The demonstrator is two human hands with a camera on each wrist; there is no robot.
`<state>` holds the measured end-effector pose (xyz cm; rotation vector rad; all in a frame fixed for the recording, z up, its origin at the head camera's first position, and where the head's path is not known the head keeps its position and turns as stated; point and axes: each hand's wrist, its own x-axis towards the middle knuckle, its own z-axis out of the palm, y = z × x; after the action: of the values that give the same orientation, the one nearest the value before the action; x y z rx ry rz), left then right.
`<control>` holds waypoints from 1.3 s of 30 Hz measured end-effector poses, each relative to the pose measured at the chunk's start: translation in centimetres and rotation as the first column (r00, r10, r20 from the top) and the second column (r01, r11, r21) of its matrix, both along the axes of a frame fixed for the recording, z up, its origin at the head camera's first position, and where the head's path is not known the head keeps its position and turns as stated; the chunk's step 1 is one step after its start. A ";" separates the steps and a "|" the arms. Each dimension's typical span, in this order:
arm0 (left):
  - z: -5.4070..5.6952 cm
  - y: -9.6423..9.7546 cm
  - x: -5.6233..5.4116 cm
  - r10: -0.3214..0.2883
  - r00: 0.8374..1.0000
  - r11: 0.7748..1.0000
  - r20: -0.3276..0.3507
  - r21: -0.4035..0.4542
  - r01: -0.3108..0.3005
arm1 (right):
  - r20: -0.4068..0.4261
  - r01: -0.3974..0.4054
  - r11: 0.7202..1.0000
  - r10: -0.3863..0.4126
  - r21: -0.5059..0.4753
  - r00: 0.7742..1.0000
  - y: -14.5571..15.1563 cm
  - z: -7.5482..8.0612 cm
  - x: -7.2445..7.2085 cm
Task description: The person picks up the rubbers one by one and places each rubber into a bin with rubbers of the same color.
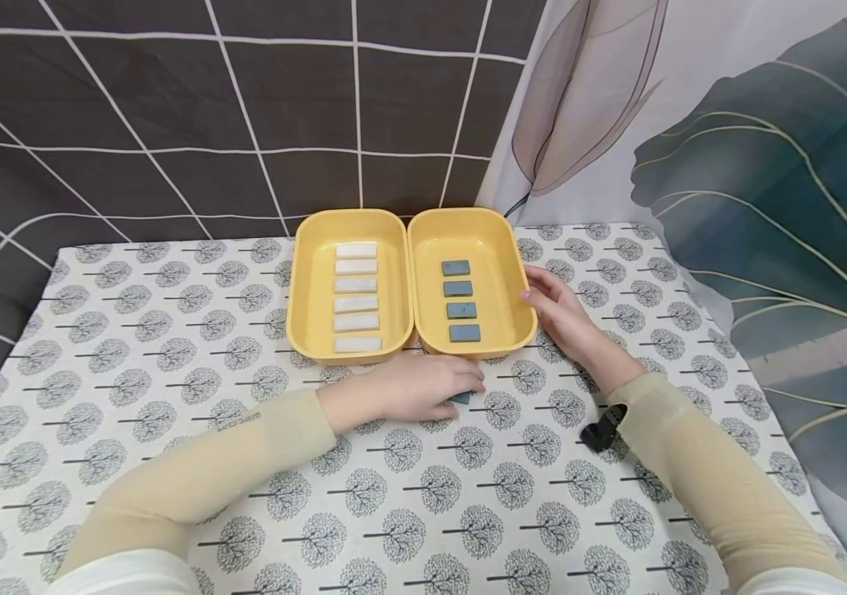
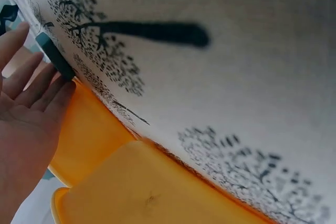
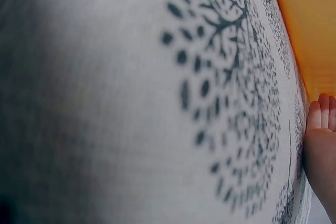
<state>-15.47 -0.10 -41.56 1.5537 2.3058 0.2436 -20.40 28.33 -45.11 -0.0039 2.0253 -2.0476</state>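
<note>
My left hand (image 1: 423,385) is low over the cloth at the near side of the yellow trays. A small blue-grey rectangular tile (image 2: 54,56) lies at its fingertips, mostly covered by the hand in the head view. In the left wrist view the fingers look fairly straight, the thumb apart from them. My right hand (image 1: 563,314) rests against the right side of the right yellow tray (image 1: 501,240), thumb at the rim and fingers along the outer wall. Several blue-grey tiles (image 1: 460,311) form a column in that tray. The left yellow tray (image 1: 311,240) holds a column of several white tiles (image 1: 356,303).
A white cloth (image 1: 170,388) printed with grey trees covers the table. Dark gridded fabric (image 1: 170,99) hangs behind the trays, and a leaf-patterned curtain (image 1: 765,231) hangs at the right. A black device (image 1: 603,428) sits at the right wrist.
</note>
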 end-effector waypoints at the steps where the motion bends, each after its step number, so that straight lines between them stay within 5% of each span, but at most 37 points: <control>1: -0.1 0.0 0.0 -0.001 1.000 1.000 -0.006 -0.007 0.001 | 0.000 0.002 1.000 -0.002 -0.002 1.000 0.0 0.0 0.0; 10: -0.2 -0.1 0.0 0.019 1.000 1.000 -0.013 0.020 -0.019 | -0.003 -0.002 1.000 0.002 0.000 1.000 0.0 0.1 0.0; 18: -0.2 -0.2 0.2 -0.021 0.996 0.999 -0.086 0.025 0.023 | -0.010 -0.006 1.000 0.006 0.003 1.000 0.0 0.0 0.1; 27: -0.4 -0.6 0.6 -0.081 0.973 0.995 -0.218 0.033 0.091 | -0.004 -0.003 1.000 0.003 0.009 1.000 0.0 0.0 -0.1; 39: -0.2 -1.0 0.5 -0.104 0.966 0.985 -0.238 0.111 0.134 | -0.012 -0.008 1.000 0.008 -0.010 1.000 0.0 -0.1 0.0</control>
<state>-14.96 -1.11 -41.72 1.8662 2.3980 0.1890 -20.40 28.33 -45.20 -0.0258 2.0183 -2.0580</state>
